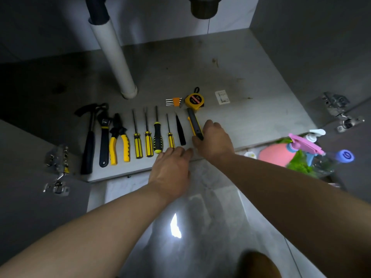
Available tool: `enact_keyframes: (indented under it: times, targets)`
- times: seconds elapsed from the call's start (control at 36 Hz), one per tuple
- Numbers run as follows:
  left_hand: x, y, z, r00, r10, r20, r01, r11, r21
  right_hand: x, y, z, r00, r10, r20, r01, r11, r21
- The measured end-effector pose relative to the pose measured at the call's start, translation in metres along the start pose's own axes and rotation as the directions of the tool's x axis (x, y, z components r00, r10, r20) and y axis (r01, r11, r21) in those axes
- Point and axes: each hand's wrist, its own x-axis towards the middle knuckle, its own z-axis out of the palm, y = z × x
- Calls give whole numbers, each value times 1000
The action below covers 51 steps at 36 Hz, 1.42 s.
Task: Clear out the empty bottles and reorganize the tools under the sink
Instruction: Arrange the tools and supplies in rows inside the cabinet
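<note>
Head view. Cabinet floor (251, 81) under the sink, doors open, white drain pipe (114, 55) standing at 11 o'clock.

Tools lie in a row along the front edge, handles toward the viewer. From 9 o'clock toward centre: hammer (89, 141), wrench (104, 135), pliers (118, 141), then four screwdrivers: two yellow-and-black (138, 144) (149, 143), one larger with a black handle (157, 139), one small (170, 137). Next a black pointed tool (180, 133), kind not clear.

Right hand (214, 141) just right of centre, fingers closed around the lower end of a yellow-and-grey utility knife (193, 122); the knife points up toward 12 o'clock, tip near the yellow tape measure (194, 100). Just left of the tape measure, a small set of hex keys in an orange holder (174, 101). White card (222, 97) to the right of it.

Left hand (170, 173) palm down, fingers loosely extended and holding nothing, fingertips at the cabinet's front edge below the small screwdriver.

At 3 o'clock, outside the cabinet on the room floor: pink spray bottle (289, 152), clear bottle with blue cap (331, 162), white pump top (315, 134). Whether they are empty cannot be told
</note>
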Motion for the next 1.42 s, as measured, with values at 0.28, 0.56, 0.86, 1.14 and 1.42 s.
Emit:
enact_keyframes:
  times: [0.28,0.56,0.86,1.14,1.42]
  targets:
    - [-8,16,1,999,-32,25,30,995,94,-93,116,-21,992,79,-102,-81,996,-21]
    - [-11,36,9,994,-109,34,102,983,153,-118,187,5,969,223,103,-210,970,-125]
    - [-36,75,48,998,-12,-55,-7,940,-341,-98,168,17,974,226,10,-226,974,19]
    - [-16,92,69,964,-98,247,257,580,-773,-101,135,4,886,27,463,-347,701,623]
    - [-13,62,57,873,-183,453,487,264,-832,-45,166,-4,986,163,-38,-162,987,22]
